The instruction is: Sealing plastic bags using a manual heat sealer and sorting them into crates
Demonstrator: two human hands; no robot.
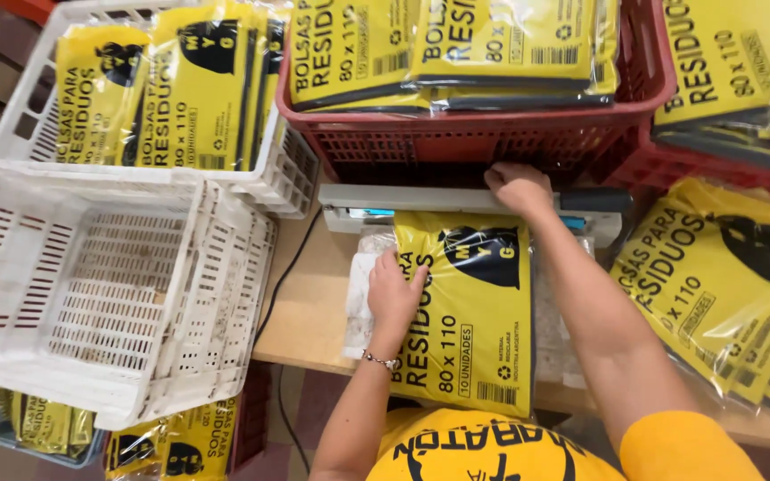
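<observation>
At the far left an empty white plastic crate (91, 285) sits tilted over the counter's (309, 312) edge, its slatted wall reaching toward the middle. Behind it a second white crate (291, 174) stands packed with upright yellow bag packs (198, 89). Below the empty crate, down by the floor, more yellow packs (171, 445) lie in low bins. A dark cord (282, 276) runs down the counter between the crates and the work spot.

The left hand (394, 294), a bracelet at its wrist, lies flat with fingers spread on the left edge of a yellow pack of refuse bags (470, 312), pressing it to the counter. The pack's top end is tucked under the grey bar of a heat sealer (403, 203). The right hand (519, 187) rests closed on top of that bar, pushing it down. Directly behind the sealer, a red crate (474, 142) heaped with finished packs (492, 44) crowds the bar. To the right, a loose fan of yellow packs (715, 285) covers the counter beside the right forearm, with another red crate (697, 165) behind it.
</observation>
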